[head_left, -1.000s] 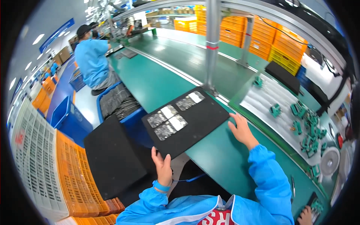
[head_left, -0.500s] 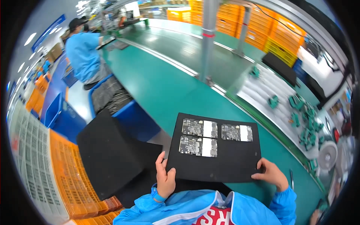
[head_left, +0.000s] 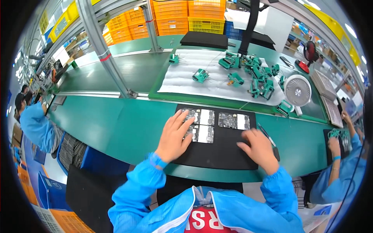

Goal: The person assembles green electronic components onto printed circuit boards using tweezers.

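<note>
A black foam sheet (head_left: 217,156) lies flat on the green bench in front of me, with 3 circuit boards on it, each partly covered by a white patch. Two boards sit one above the other at the left: the upper board (head_left: 207,116) and the lower board (head_left: 204,134). The third board (head_left: 234,121) is at the upper right. My left hand (head_left: 173,136) is open, fingers spread over the left edge of the sheet and covering part of the two left boards. Open and slightly blurred, my right hand (head_left: 259,148) hovers by the sheet's right edge, below the third board, holding nothing.
A pen-like tool (head_left: 265,133) lies right of the sheet. Beyond the bench rail, green fixtures (head_left: 201,75) rest on white padding (head_left: 176,83), near a white fan (head_left: 297,90). A metal post (head_left: 101,50) stands at left. Co-workers (head_left: 37,126) sit at far left and right.
Both hands gripped the foam sheet by its sides before; now it lies flat on the bench and they have let go. My view has swung to the right.
</note>
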Demonstrator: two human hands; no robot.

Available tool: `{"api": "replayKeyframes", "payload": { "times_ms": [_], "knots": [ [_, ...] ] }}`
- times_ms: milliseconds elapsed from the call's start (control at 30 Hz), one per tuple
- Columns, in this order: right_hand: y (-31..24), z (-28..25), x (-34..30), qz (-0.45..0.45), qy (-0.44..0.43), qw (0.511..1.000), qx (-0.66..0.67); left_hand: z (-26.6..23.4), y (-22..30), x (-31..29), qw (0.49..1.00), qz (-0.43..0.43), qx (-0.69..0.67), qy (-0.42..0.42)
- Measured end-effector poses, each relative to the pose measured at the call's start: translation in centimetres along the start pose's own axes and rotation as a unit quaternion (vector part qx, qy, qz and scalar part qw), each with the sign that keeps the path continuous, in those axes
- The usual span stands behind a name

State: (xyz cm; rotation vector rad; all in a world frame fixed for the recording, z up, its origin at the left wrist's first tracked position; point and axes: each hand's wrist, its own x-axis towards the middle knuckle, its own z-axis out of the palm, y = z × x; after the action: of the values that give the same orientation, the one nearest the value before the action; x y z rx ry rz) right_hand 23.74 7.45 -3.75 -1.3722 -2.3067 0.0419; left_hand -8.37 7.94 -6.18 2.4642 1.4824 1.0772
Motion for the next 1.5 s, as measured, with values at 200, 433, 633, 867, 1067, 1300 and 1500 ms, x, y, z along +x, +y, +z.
{"api": "replayKeyframes", "payload": {
  "times_ms": [200, 433, 633, 867, 1067, 1300, 1500],
  "knots": [
    [2.0, 6.2, 4.7, -0.038, 0.008, 0.995, -0.087, 5.4, -3.1, 4.3, 0.987, 0.048, 0.092, -0.121],
    [0.4, 3.8, -2.4, -0.08, -0.094, 0.986, 0.113, 3.5, -1.7, 1.0, 0.98, -0.026, 0.191, -0.042],
    [-0.1, 2.6, -4.9, -0.093, -0.133, 0.956, 0.245, 1.5, 4.7, -1.7, 0.989, -0.035, 0.104, -0.094],
    [7.3, 0.7, -4.0, 0.113, 0.141, 0.983, 0.028, 2.5, 7.4, -1.9, 0.995, 0.014, 0.063, -0.073],
    [11.4, 2.5, -3.7, 0.19, 0.09, 0.975, -0.074, 7.6, 9.7, -1.0, 0.982, 0.108, -0.092, -0.126],
    [5.8, 0.9, -2.9, 0.166, 0.092, 0.982, 0.024, 10.4, 10.1, -1.5, 0.982, 0.113, -0.052, -0.139],
    [1.2, 1.6, -3.6, 0.086, 0.008, 0.996, -0.002, 10.6, 10.1, -1.2, 0.983, 0.11, -0.059, -0.137]
  ]
}}
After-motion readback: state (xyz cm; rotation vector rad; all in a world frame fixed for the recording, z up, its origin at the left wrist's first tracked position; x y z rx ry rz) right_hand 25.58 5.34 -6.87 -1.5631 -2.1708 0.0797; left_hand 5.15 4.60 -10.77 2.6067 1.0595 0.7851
